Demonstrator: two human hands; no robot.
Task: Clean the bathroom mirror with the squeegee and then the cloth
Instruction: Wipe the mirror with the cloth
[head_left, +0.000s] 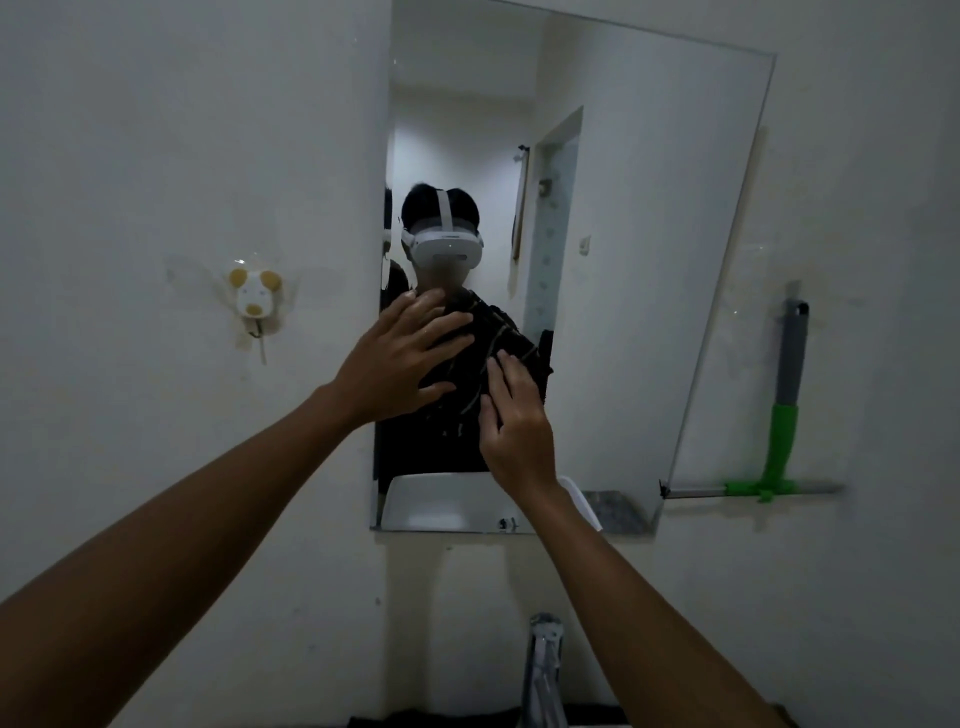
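The bathroom mirror (634, 249) hangs on the white wall in front of me. A dark cloth (511, 338) with thin pale stripes lies flat against its lower left part. My left hand (400, 358) presses on the cloth with fingers spread and straight. My right hand (514, 431) rests on the cloth just to the right and lower, fingers pointing up against it. The squeegee (782, 441), with a green and grey handle, hangs on the wall to the right of the mirror, its blade level with the mirror's lower corner. Neither hand touches it.
A chrome tap (543, 670) rises at the bottom centre, under my right forearm. A small dog-shaped wall hook (254, 296) sits left of the mirror. The mirror reflects a person wearing a white headset, a white basin and a doorway.
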